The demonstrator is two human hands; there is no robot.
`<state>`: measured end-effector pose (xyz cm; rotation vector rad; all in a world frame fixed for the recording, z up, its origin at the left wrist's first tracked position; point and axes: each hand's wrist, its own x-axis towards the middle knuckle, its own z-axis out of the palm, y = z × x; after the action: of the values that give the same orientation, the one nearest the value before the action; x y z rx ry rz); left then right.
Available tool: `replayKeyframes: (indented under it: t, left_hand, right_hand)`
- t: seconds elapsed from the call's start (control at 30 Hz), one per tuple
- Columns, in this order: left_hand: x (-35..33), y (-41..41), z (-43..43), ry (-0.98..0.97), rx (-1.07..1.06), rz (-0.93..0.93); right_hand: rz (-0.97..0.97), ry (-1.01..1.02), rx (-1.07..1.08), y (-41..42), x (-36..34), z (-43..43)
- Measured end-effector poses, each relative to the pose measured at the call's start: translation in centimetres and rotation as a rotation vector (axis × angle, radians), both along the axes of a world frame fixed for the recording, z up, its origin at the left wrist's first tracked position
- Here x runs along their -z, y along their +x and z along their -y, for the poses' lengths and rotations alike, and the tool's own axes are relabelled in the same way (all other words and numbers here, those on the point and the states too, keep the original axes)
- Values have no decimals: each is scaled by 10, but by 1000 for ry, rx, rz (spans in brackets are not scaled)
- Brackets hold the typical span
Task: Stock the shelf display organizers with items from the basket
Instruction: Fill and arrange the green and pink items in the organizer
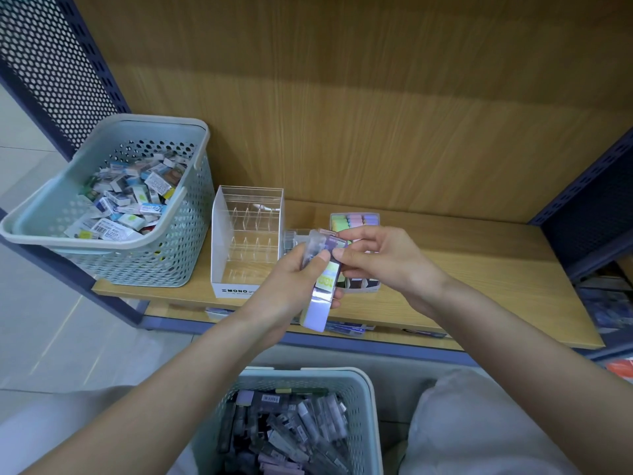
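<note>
My left hand [294, 282] grips a stack of slim clear-and-lilac packs [320, 303] above the shelf edge. My right hand [380, 258] pinches the top of that stack with thumb and fingers. Behind the hands stands a small organizer [356, 219] holding pastel green, pink and purple items, partly hidden. To its left is a clear acrylic MONO display organizer [246, 234] with empty divided tiers. A pale basket [363, 389] in front of me holds several more grey and lilac packs.
A second pale perforated basket [191, 214] full of boxed erasers sits on the wooden shelf [479, 269] at the left. Blue perforated uprights frame the shelf on both sides. A lower shelf shows more stock under the edge.
</note>
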<state>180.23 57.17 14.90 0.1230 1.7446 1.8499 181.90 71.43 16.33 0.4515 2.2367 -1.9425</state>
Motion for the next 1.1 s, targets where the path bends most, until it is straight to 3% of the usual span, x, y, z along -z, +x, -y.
replayKeyframes:
  t: [0.3, 0.43, 0.57, 0.67, 0.77, 0.87, 0.97, 1.03, 1.1]
  left_hand:
    - [-1, -8, 5, -69, -40, -51]
    - [6, -21, 12, -200, -135, -231]
    - [6, -24, 13, -262, -76, -307]
    - [5, -20, 7, -246, -26, -335]
    - [3, -15, 1, -196, -20, -324]
    - [0, -16, 0, -163, -55, -301]
    - [-3, -18, 3, -141, -95, -239]
    - [-4, -18, 4, -145, -101, -212]
    - [-3, -18, 4, -147, -102, -208]
  right_hand:
    - [-36, -221, 228, -8, -3, -28]
    - [67, -75, 4, -4, 5, -37]
    - [110, 229, -404, 6, 9, -40]
    - [80, 243, -605, 13, 11, -22]
    - [13, 228, -628, 17, 13, -6]
    - [-85, 207, -556, 18, 9, 0]
    - [-149, 140, -215, 7, 10, -11]
    - [-192, 358, -52, -4, 22, -30]
    - [-163, 582, -24, -11, 35, -47]
